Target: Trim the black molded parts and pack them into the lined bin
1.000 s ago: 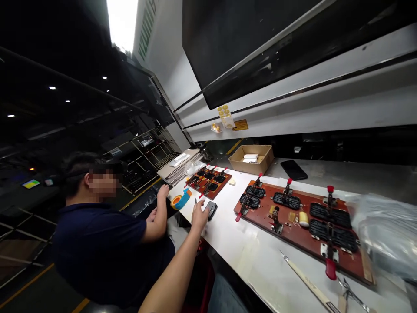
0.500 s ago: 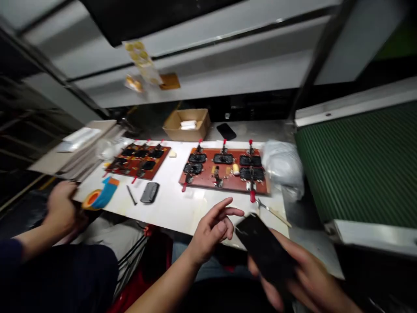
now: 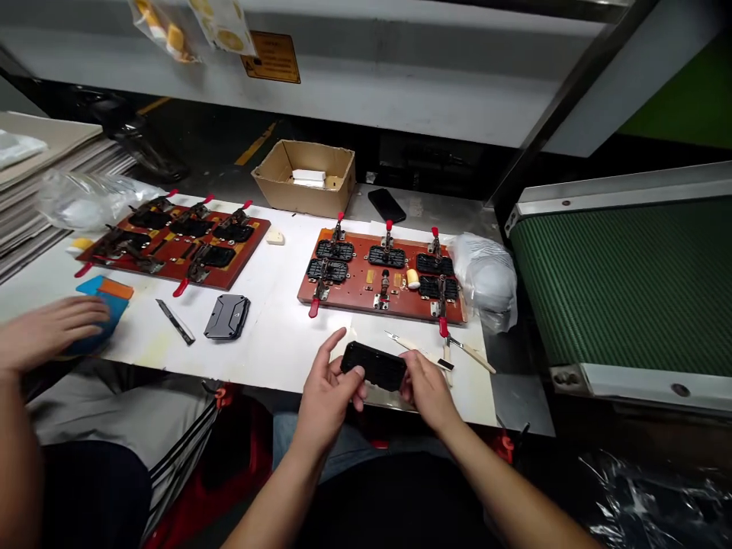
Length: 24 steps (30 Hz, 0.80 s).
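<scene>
A black rectangular plastic cover (image 3: 374, 366), ribbed on the side facing me, is held in front of me over the front edge of the table. My left hand (image 3: 329, 385) pinches its left end between thumb and fingers. At the opposite end, my right hand (image 3: 426, 385) grips the corner. Beyond them lies a reddish-brown fixture board (image 3: 354, 297) with several black parts under red-handled clamps and a small yellow-and-white roll (image 3: 412, 279) on it. A pen-like knife (image 3: 400, 340) and a wooden-handled brush (image 3: 472, 354) lie by my right hand.
On the left, another person's hand (image 3: 62, 324) rests on a blue item beside a second clamp board (image 3: 165, 263). A dark grey case (image 3: 227, 316) and a cutter knife (image 3: 174, 320) lie nearby. Behind are a cardboard box (image 3: 303, 198) and a phone (image 3: 387, 204); a green conveyor (image 3: 629, 267) runs at right.
The black cover has moved left and is turned more level. My left hand, open beside it before, has closed on its left end. The other person's hand has reached onto the blue item.
</scene>
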Tool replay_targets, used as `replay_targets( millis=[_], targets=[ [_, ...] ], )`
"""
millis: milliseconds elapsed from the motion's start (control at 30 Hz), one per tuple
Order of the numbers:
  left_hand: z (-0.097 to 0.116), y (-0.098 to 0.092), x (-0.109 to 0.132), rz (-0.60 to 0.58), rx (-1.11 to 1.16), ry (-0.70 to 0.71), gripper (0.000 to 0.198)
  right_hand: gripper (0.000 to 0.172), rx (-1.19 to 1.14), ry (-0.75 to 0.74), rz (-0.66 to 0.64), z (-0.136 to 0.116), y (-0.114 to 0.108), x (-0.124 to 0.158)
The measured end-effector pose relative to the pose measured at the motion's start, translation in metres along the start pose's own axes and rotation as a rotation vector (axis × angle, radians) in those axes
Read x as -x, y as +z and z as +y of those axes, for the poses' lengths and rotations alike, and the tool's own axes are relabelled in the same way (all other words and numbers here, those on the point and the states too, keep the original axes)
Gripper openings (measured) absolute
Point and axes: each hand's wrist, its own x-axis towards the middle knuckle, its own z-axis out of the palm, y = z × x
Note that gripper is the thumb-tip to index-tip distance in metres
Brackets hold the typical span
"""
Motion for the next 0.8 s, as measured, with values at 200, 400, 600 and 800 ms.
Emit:
replay_targets(
  millis=[200,400,600,800],
  targets=[
    [0.016,-0.022,-0.032,0.162,0.066,0.052,0.078,0.027,0.521,-0.456,-0.003,0.042,0.023,0.002],
    [0.034,-0.020,-0.090,0.196,0.030,0.176,0.070,0.026,0.464,-0.457,0.014,0.050,0.025,-0.005],
    [0.029,0.003,-0.138,0.270,-0.215,0.347,0.068,0.022,0.435,-0.485,0.086,0.045,0.026,-0.008],
    [0.028,0.025,-0.191,0.195,-0.620,0.324,0.065,0.021,0.429,-0.526,0.115,0.037,0.022,-0.008]
  ],
)
